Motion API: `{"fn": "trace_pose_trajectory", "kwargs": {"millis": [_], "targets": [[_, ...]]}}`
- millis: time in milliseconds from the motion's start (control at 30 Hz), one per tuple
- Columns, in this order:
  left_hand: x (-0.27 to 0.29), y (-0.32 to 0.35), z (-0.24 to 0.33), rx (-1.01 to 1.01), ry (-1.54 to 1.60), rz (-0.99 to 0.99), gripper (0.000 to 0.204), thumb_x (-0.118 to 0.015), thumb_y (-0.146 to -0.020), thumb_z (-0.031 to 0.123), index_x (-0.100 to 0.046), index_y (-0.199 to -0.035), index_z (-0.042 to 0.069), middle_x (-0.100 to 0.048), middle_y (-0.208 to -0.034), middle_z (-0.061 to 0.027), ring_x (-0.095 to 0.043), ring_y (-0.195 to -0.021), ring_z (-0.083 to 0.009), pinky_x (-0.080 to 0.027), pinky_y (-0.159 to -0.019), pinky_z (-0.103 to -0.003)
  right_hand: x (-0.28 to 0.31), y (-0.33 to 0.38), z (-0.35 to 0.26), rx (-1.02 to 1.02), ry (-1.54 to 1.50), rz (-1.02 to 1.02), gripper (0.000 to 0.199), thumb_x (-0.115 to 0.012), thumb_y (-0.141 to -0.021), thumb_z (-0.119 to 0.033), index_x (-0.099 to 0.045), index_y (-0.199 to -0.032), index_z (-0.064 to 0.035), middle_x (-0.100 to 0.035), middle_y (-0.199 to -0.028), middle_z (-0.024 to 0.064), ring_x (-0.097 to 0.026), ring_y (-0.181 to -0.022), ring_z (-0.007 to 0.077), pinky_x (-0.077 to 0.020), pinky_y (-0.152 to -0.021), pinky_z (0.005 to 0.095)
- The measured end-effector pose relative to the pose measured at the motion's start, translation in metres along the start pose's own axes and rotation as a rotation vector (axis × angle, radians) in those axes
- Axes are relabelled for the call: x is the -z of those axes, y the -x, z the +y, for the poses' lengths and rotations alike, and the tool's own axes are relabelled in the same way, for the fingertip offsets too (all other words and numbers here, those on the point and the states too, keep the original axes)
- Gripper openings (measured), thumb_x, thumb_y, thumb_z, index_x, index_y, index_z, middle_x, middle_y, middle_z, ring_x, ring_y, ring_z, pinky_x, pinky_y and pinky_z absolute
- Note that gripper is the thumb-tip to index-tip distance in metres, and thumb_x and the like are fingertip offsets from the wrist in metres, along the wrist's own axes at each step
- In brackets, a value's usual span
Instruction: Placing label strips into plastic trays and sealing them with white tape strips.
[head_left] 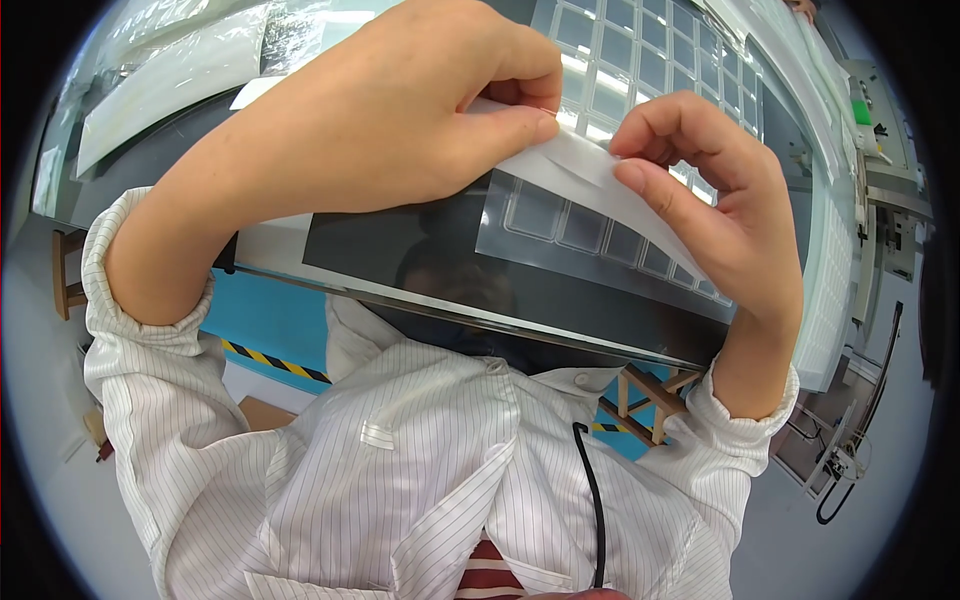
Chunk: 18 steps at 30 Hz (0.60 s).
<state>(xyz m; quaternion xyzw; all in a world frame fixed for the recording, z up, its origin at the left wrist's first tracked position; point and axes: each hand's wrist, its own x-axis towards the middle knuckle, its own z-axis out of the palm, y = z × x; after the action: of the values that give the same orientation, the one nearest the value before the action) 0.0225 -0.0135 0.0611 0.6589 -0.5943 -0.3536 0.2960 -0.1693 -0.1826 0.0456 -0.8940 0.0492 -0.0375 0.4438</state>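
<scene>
A narrow white strip (590,170) stretches between my hands above the dark glossy tabletop (370,245). My left hand (430,95) pinches it between thumb and bent fingers. Close by on the right, my right hand (715,185) grips the same strip with thumb and index finger, its other fingers curled. Beneath lies a transparent sheet (615,70) divided into rows of rounded rectangular cells. The strip crosses this sheet, hiding part of it, and one row of cells shows on the near side. Whether the strip is stuck to the sheet, I cannot tell.
White sheets under shiny transparent film (170,115) lie at the far left. A stack of pale sheets (825,250) runs along the right side. Wooden legs (645,400) stand below the near table edge. Machinery (885,130) is at right; another person's fingers (803,8) show top right.
</scene>
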Motion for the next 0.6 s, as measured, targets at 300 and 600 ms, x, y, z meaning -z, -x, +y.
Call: {"fn": "trace_pose_trajectory", "kwargs": {"millis": [300, 600], "targets": [[-0.006, -0.012, 0.001, 0.037, 0.101, -0.069, 0.019, -0.063, -0.097, 0.012, -0.065, -0.093, -0.007, -0.066, -0.074, -0.0171, -0.060, -0.062, -0.0210, -0.047, -0.058, -0.033, 0.000, 0.003, 0.002, 0.208, 0.230, 0.103, 0.007, -0.069, -0.087, 0.001, -0.064, -0.092, 0.0007, -0.066, -0.099, 0.0062, -0.057, -0.089, 0.0111, -0.0443, -0.078, 0.0248], [-0.044, 0.019, -0.020, -0.466, -0.088, 0.104, 0.010, -0.070, -0.080, -0.002, -0.064, -0.088, 0.000, -0.069, -0.090, -0.0115, -0.065, -0.083, -0.0313, -0.051, -0.070, -0.036, 0.002, 0.006, 0.009, -0.144, -0.055, 0.007, 0.011, -0.067, -0.090, -0.010, -0.063, -0.089, 0.0003, -0.060, -0.111, 0.0058, -0.050, -0.090, 0.0084, -0.0381, -0.081, 0.0227]]}}
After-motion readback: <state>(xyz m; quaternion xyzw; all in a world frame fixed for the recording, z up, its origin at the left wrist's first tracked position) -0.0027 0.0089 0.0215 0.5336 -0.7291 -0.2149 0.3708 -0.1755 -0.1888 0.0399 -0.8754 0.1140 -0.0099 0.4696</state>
